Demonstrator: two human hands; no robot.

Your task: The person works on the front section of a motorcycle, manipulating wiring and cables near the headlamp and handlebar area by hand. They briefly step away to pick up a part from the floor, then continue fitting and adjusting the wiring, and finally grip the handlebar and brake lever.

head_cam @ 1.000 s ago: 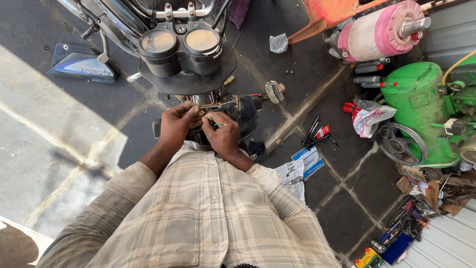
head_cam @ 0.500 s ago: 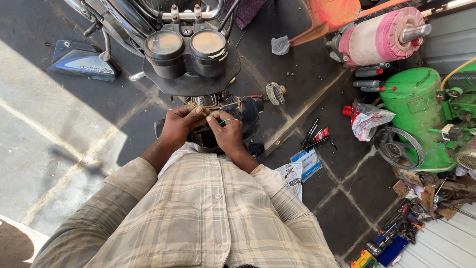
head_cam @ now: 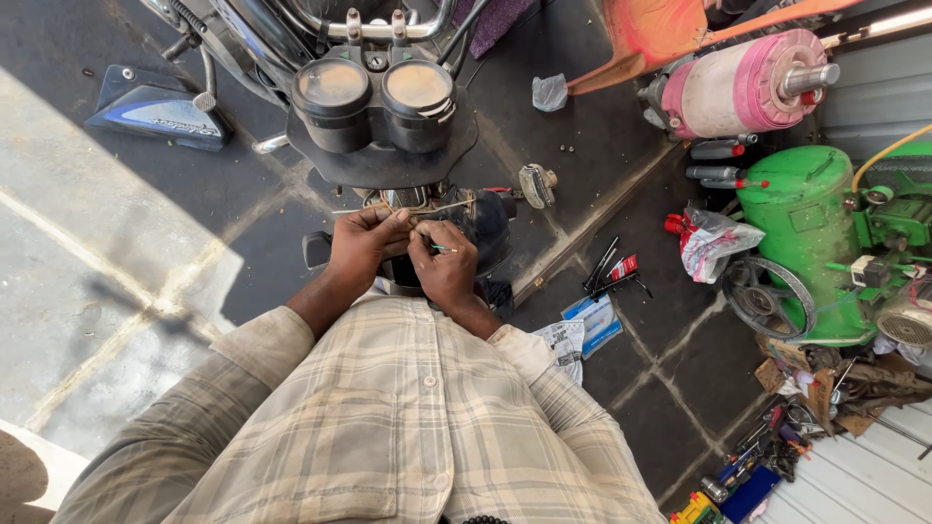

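Fingers (head_cam: 403,225) of both hands pinch thin wires (head_cam: 442,207) — between fingertips.

There is one view only, from a camera on the person's head. It looks almost straight down over the chest and plaid shirt (head_cam: 388,427), so the sleeves fill the bottom of the picture. The left hand (head_cam: 361,245) and right hand (head_cam: 445,264) sit close together near the middle, fairly near the lens. Just beyond the hands, toward the top edge, are the twin gauges (head_cam: 377,92) of a motorcycle. The floor (head_cam: 107,281) spreads out to the left of the hands, and a green machine (head_cam: 811,223) stands well off to their right.
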